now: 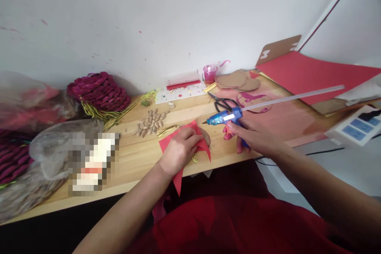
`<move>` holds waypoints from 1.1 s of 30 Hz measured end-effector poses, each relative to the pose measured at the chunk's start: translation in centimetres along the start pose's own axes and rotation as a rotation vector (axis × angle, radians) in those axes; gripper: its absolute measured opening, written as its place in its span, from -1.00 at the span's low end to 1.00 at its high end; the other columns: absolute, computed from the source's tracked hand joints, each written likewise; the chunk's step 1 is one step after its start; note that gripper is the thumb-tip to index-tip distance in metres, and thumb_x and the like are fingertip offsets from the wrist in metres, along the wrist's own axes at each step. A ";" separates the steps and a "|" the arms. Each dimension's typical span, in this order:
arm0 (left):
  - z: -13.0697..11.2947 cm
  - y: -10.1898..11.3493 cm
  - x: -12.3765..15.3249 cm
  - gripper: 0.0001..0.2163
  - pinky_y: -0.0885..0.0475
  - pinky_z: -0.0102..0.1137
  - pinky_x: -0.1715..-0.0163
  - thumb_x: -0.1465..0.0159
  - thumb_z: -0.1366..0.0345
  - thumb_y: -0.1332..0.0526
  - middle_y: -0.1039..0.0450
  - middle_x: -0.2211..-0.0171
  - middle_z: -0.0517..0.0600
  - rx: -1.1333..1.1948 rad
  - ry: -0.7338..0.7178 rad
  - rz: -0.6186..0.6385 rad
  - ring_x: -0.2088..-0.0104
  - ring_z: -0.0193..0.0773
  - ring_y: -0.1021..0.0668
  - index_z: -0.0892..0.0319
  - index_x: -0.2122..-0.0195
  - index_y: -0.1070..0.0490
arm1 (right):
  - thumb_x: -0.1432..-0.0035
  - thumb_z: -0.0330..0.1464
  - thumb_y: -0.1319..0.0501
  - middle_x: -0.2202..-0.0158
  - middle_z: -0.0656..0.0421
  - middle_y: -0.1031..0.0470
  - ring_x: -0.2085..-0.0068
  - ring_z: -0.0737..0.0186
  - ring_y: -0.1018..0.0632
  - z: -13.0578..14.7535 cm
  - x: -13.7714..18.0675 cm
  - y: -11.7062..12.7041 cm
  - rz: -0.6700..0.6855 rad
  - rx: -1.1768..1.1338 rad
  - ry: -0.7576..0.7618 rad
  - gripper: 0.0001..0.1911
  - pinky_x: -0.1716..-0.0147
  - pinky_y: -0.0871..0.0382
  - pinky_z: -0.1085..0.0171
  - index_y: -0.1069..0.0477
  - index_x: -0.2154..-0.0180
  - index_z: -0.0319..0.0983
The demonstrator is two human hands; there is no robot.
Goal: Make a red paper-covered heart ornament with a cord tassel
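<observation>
Wooden table (139, 158) | on it: scissors (222, 103), seed pile (151, 123), red paper (303, 73), cardboard circles (238, 80), pink cup (210, 73)
</observation>
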State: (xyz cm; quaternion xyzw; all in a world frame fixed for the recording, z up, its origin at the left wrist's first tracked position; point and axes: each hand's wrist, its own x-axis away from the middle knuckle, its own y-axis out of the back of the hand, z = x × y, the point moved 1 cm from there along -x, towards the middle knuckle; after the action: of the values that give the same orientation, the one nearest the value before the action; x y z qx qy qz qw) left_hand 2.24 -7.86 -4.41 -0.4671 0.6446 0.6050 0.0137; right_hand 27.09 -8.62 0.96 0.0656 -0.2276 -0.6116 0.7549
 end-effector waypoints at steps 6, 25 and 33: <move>-0.3 0.6 -0.2 -0.90 -0.57 -0.23 0.16 -0.37 0.36 -0.21 -0.49 0.11 0.11 -0.135 -0.071 0.015 0.10 -0.10 -0.55 0.19 0.16 -0.52 | -0.34 -0.10 -0.11 0.59 0.23 -0.46 0.62 0.27 -0.50 1.4 -0.8 -0.4 0.009 0.206 0.043 -0.65 0.55 -0.34 0.27 -0.41 0.34 -0.21; -0.5 0.2 -0.2 -0.78 -0.64 -0.16 0.14 -0.28 0.45 -0.16 -0.48 -0.12 0.25 -0.146 0.020 0.092 0.02 0.00 -0.64 0.21 0.05 -0.38 | -0.28 -0.15 -0.17 0.59 0.24 -0.48 0.65 0.25 -0.47 1.0 -1.7 -0.4 -0.014 0.206 0.093 -0.72 0.58 -0.28 0.21 -0.37 0.44 -0.14; -0.6 0.3 0.0 -0.82 -0.64 -0.21 0.15 -0.34 0.43 -0.16 -0.55 0.01 0.22 -0.182 -0.047 0.041 0.07 -0.04 -0.65 0.23 0.04 -0.37 | -0.27 -0.08 -0.15 0.66 0.26 -0.43 0.64 0.22 -0.48 1.4 -1.6 -0.3 -0.003 0.286 0.106 -0.67 0.56 -0.28 0.20 -0.36 0.43 -0.14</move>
State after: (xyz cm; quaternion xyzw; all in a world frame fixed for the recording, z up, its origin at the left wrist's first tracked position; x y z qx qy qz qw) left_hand 2.37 -8.36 -4.06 -0.4389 0.5958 0.6721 -0.0263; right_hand 25.99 -6.95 1.64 0.2052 -0.2719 -0.5697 0.7479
